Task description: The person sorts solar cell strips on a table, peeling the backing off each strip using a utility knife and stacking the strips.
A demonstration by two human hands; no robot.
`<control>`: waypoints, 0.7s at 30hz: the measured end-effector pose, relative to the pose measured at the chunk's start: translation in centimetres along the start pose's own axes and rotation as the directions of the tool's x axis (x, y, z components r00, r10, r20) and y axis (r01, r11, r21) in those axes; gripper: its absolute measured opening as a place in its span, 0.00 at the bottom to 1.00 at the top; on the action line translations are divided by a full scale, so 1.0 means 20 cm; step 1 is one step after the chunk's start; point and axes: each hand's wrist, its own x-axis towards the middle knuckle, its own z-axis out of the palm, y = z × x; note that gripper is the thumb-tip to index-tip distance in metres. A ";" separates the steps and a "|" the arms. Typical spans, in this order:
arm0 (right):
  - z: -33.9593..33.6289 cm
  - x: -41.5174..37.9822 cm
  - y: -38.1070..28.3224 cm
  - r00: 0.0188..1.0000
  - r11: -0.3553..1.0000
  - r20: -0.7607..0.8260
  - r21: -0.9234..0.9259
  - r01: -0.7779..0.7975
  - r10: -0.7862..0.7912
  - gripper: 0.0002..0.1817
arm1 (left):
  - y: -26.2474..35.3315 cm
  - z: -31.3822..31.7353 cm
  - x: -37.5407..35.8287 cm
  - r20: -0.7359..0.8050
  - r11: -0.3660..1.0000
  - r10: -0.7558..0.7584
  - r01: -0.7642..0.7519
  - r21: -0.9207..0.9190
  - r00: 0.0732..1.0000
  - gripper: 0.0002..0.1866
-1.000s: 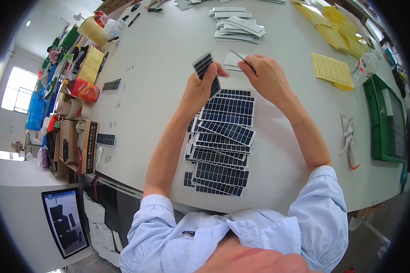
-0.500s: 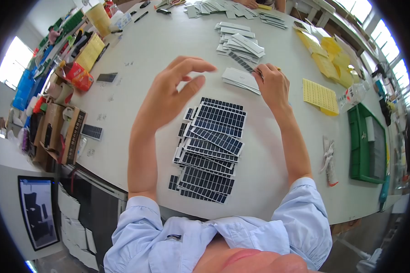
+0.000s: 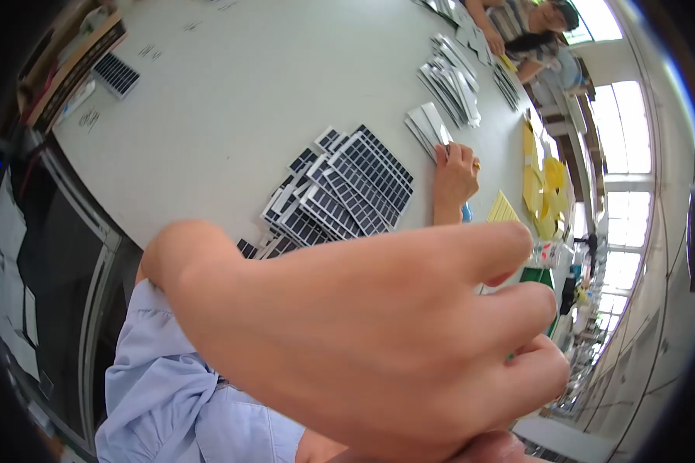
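Note:
My left hand [image 3: 409,332] is raised close to the camera, right by my face. Its fingers curl inward, nothing shows in them, and their tips are hidden. Farther off, my right hand [image 3: 457,176], with a ring on one finger, has its fingertips closed on the near end of a white strip at a small stack of white strips [image 3: 426,127]. To the left of that hand lies an overlapping pile of small solar panels [image 3: 363,181], dark with white grid lines. My left arm covers the pile's near end.
More white strips [image 3: 452,81] lie farther back. A co-worker [image 3: 517,31] sits at the far edge. Yellow sheets [image 3: 544,193] and a green tray [image 3: 537,275] are on the right. One solar panel [image 3: 116,75] lies at left beside a cardboard box [image 3: 77,65].
My left hand has risen from over the table to my face, its fingers curling. The view has turned and tilted. The dark gridded strip in my right hand no longer shows.

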 end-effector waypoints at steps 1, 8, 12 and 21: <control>0.00 0.00 -0.01 1.000 1.000 -0.011 -0.023 -0.007 0.007 0.13 | -0.02 0.01 0.02 -0.011 1.000 -0.007 0.007 0.019 1.000 0.05; -0.01 -0.01 -0.06 1.000 0.997 0.023 -0.073 -0.010 0.011 0.10 | -0.04 -0.06 -0.04 0.037 0.996 0.063 -0.065 0.065 0.997 0.05; -0.04 -0.02 -0.07 1.000 0.998 -0.002 -0.064 -0.010 0.010 0.10 | 0.13 -0.20 -0.31 0.082 0.985 0.171 -0.173 0.013 0.982 0.06; -0.14 -0.11 -0.08 0.996 1.000 -0.082 -0.013 -0.022 0.021 0.09 | -0.03 -0.06 -0.05 0.013 0.995 0.088 -0.088 0.039 0.996 0.09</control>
